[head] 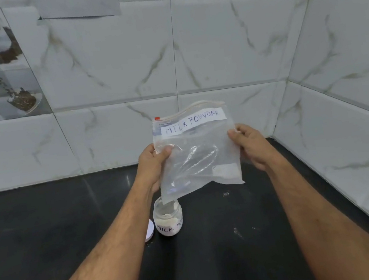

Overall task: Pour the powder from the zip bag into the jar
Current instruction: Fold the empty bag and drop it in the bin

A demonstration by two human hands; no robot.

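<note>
Black stone counter [223,267]: both hands pinch the nearly empty clear plastic zip bag [196,152] above the powder-holding small glass jar [168,217]; left hand [152,163], right hand [251,146]. Pouring appears nearly complete.

1. One head-worn, wide-angle view, looking forward and down along both forearms.
2. It faces a tiled wall corner [287,80] over the dark tabletop [48,234].
3. Close range: the hands fill mid-frame.
</note>
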